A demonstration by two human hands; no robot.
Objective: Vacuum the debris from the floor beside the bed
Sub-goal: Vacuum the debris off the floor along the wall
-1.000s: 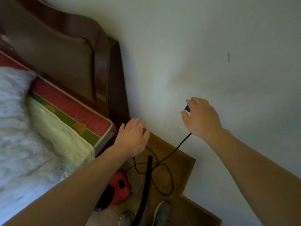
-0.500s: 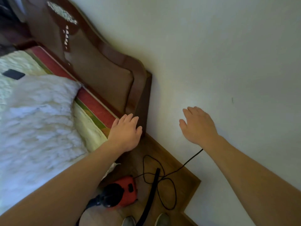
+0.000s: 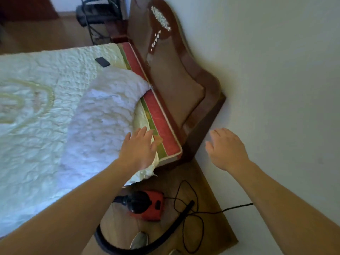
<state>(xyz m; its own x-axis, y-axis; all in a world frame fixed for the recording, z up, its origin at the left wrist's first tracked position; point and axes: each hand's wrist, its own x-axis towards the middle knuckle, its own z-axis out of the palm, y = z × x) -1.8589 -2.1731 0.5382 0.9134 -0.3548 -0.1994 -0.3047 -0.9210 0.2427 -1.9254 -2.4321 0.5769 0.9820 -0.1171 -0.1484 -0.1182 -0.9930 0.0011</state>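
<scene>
We look down on a narrow strip of wooden floor (image 3: 206, 183) between bed (image 3: 36, 100) and wall (image 3: 276, 70). The red canister vacuum (image 3: 149, 207) sits on that floor at about six o'clock from the left hand (image 3: 138, 150), with its black hose (image 3: 165, 234) curving toward five o'clock and its power cord (image 3: 193, 218) looped loosely over the hose and trailing toward the wall at three o'clock. Both hands are empty, fingers spread; the left hovers over the mattress corner (image 3: 165, 144), the right hand (image 3: 227, 150) near the wall. We cannot make out debris on the floor. We judge the main hazards to be the slack cord, which could snag a shoe (image 3: 138, 240) or be sucked in, and the tangle with the hose, which could drag the canister when the hose is lifted.
</scene>
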